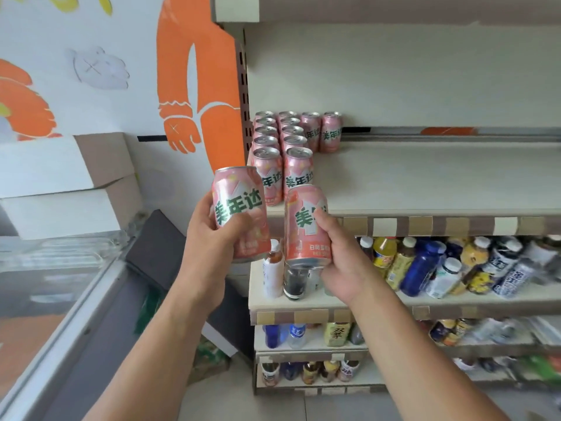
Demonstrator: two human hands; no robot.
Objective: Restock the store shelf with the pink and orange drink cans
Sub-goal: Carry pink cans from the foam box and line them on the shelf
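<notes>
My left hand (209,238) grips a pink drink can (239,205) with green lettering, held upright in front of the shelf's left end. My right hand (343,262) grips a second pink can (303,226) from below and the side, just under the shelf's front edge. On the pale shelf board (425,177) stand several matching pink cans (285,147) in rows at the far left, two full rows front to back and two more cans at the back. Most of that shelf to the right is bare.
Lower shelves (455,299) hold many bottled drinks (440,265). A glass-topped freezer (60,284) stands at left with cardboard boxes (60,183) behind it. The wall at left carries an orange mural (197,71). The upper shelf (394,10) overhangs above.
</notes>
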